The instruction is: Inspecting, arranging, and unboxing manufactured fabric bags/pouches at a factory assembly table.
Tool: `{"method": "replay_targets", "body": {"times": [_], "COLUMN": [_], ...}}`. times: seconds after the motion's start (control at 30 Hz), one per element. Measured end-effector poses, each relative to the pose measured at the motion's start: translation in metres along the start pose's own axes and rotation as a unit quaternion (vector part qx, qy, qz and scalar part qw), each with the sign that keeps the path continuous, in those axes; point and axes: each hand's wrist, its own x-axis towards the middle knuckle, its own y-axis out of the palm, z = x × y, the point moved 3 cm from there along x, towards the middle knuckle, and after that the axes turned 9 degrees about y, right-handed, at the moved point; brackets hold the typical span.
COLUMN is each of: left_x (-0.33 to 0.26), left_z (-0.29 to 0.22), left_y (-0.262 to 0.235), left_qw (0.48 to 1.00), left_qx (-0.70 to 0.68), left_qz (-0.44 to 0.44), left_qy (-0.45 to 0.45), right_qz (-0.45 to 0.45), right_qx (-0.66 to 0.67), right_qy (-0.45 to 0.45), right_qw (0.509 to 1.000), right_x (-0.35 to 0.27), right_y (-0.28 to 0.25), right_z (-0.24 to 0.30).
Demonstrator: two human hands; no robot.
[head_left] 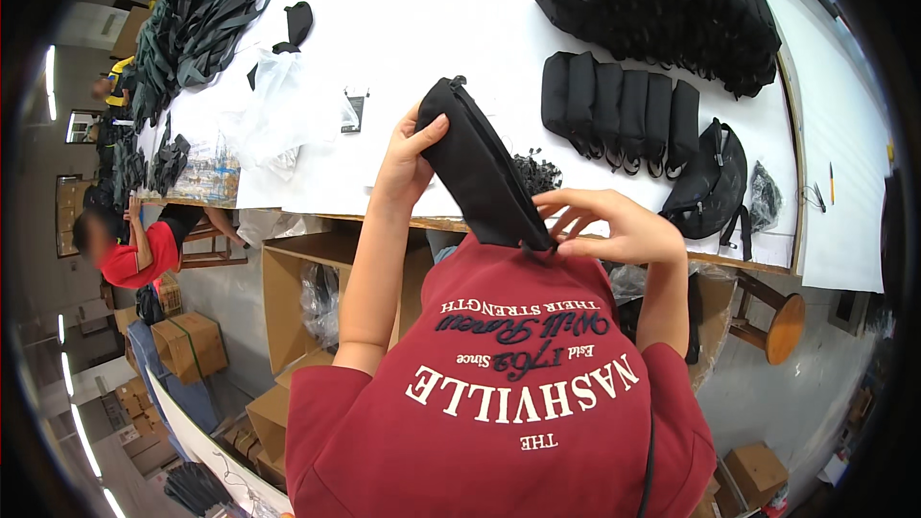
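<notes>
A long black zippered pouch (480, 168) is held up at a slant in front of my chest, over the table's near edge. My left hand (413, 158) grips its upper end, thumb across the front face. At the lower end, the bent fingers and thumb of my right hand (614, 225) close on the corner beside the zipper; what the fingertips pinch there is partly hidden. Behind the pouch lies a small heap of black bits (535, 173) on the white table (413, 10).
Black pouches stand in a row (619, 110), with a large black pile (657, 10) beyond. A black waist bag (710, 182) lies at right. Dark straps (206, 19) and clear plastic bags (278, 110) lie left. Cardboard boxes (288, 297) sit below; a person in red (139, 254) sits far left.
</notes>
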Motion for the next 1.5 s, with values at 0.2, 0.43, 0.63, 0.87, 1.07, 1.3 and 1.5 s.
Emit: {"method": "replay_targets", "body": {"times": [0.2,0.43,0.63,0.87,1.07,1.3,1.5], "left_x": [0.002,0.005,0.002,0.005,0.022,0.023,0.025], "left_z": [0.002,-0.001,0.008,0.015,0.019,0.007,0.006], "left_y": [0.042,0.060,0.061,0.059,0.028,0.004,0.000], "left_qw": [0.992,0.993,0.989,0.985,0.941,0.956,0.962], "left_qx": [-0.093,-0.016,-0.010,-0.014,-0.286,-0.290,-0.271], "left_qz": [0.042,0.022,0.003,0.012,-0.085,-0.050,-0.044], "left_qy": [-0.072,-0.112,-0.148,-0.170,-0.158,-0.013,0.006], "right_qz": [-0.202,-0.401,-0.343,-0.373,-0.268,-0.154,-0.159], "right_qx": [0.105,0.024,0.100,0.002,0.022,0.072,0.067], "right_qy": [-0.058,-0.166,-0.148,-0.155,-0.193,-0.146,-0.140], "right_qw": [0.972,0.900,0.922,0.915,0.943,0.975,0.975], "right_x": [0.054,0.064,0.057,0.054,0.037,0.020,0.019], "right_y": [-0.019,-0.019,-0.018,-0.024,0.019,0.045,0.050], "right_z": [0.007,0.019,0.010,0.009,0.020,0.027,0.025]}}
